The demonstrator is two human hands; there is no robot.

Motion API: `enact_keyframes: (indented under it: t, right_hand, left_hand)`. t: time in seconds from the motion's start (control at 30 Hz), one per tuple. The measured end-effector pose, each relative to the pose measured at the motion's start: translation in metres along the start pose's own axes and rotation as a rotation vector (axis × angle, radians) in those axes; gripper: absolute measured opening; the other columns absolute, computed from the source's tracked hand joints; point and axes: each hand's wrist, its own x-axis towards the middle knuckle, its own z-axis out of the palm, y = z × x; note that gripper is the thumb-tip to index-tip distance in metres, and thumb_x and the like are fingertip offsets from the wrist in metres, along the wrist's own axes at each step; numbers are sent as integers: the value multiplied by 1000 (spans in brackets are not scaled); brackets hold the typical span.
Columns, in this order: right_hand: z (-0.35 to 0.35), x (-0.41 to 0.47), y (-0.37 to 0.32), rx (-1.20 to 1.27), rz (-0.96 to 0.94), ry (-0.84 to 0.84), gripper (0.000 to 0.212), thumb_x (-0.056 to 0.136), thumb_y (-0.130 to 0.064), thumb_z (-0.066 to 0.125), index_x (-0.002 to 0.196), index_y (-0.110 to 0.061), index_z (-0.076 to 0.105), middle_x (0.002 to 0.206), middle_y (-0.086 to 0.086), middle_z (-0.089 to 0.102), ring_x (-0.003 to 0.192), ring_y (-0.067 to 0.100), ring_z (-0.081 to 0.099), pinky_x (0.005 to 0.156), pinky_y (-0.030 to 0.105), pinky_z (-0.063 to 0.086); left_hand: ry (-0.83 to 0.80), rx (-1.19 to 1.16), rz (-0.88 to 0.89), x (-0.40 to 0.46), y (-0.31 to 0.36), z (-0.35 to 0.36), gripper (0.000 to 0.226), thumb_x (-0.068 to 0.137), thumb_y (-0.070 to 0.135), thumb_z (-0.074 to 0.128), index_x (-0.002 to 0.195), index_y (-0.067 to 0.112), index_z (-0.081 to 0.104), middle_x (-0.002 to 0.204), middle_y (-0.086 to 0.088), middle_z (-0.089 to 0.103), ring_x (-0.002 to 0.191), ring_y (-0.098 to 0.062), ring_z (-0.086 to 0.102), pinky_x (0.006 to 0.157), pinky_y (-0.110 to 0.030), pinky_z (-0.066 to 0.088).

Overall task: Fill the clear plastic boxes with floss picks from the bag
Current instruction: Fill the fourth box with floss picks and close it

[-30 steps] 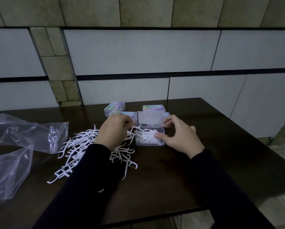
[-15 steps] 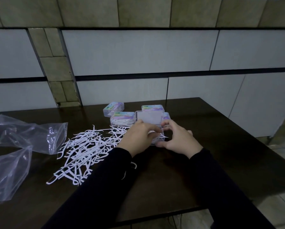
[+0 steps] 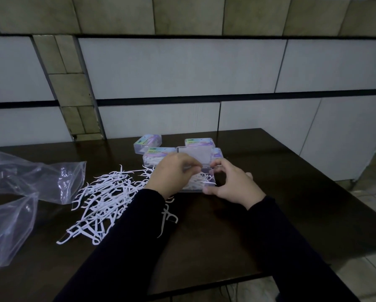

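Floss picks (image 3: 108, 192) are light, thin and springy.
Left hand (image 3: 171, 173) fingers curl over the open box (image 3: 205, 182); right hand (image 3: 232, 184), at 3 o'clock, pinches its stiff, slippery wall.

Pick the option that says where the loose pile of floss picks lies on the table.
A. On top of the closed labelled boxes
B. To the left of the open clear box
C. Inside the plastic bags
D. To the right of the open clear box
B: the loose pile of floss picks spreads over the dark table to the left of the open clear box, between it and the plastic bags.
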Motion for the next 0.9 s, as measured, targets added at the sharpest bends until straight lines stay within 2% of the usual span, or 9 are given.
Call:
enact_keyframes:
  t: [0.17,0.33,0.43,0.53,0.6,0.67,0.73,0.83,0.9]
  right_hand:
    - [0,0,2,10,-7,15,61,77,-51,72,126,-38,38,129,-17,54,120,11,49,100,42,26]
    - [1,-1,1,5,-6,13,60,76,-52,72,124,-38,38,129,-17,55,121,11,49,99,42,26]
    - [1,-1,1,6,4,19,60,77,-53,72,124,-39,38,130,-17,55,122,12,48,98,41,25]
    - [-1,-3,0,18,15,8,60,77,-51,73,125,-38,39,131,-17,54,123,12,47,101,42,25]
    - [-1,-2,0,20,21,2,63,76,-51,73,127,-38,38,132,-17,54,123,12,47,103,43,25]
    - [-1,-2,1,8,30,1,65,76,-52,73,129,-38,38,134,-17,53,124,12,47,102,43,26]
    - [-2,-1,1,-4,35,8,67,76,-52,73,131,-37,38,135,-17,52,125,12,46,100,40,26]
    - [-1,-1,-1,-8,42,2,68,77,-51,73,133,-36,37,135,-16,52,125,11,46,102,41,26]
    - [0,-1,-1,-10,48,2,68,77,-51,73,134,-36,37,136,-16,52,125,12,46,104,42,26]
  left_hand:
    - [-166,-15,91,-3,15,4,14,84,31,70,96,28,76,97,11,69,94,-8,55,88,-32,44]
    - [-181,35,69,-4,17,7,7,84,32,70,89,28,73,87,15,61,91,-5,50,85,-31,45]
    - [-95,-31,86,-4,17,7,4,88,30,65,89,26,67,88,11,62,87,-4,54,82,-26,47]
    - [64,-206,-38,-6,19,0,3,91,24,61,88,25,61,85,13,63,80,4,56,73,-11,43]
    - [139,-295,-127,-8,17,-5,5,90,18,62,86,21,63,81,10,64,73,9,55,65,-6,40]
    - [148,-335,-201,-9,15,-7,4,87,14,64,84,16,65,80,8,65,68,10,55,61,-5,39]
    - [104,-277,-242,-11,10,-9,2,85,16,65,83,17,67,80,9,66,70,6,57,63,-8,41]
    - [8,-52,-239,-14,1,-14,6,84,24,67,85,23,72,84,12,68,81,-2,59,76,-20,47]
    - [-14,44,-224,-16,-3,-17,7,84,25,69,88,24,75,87,13,68,84,-2,58,79,-20,44]
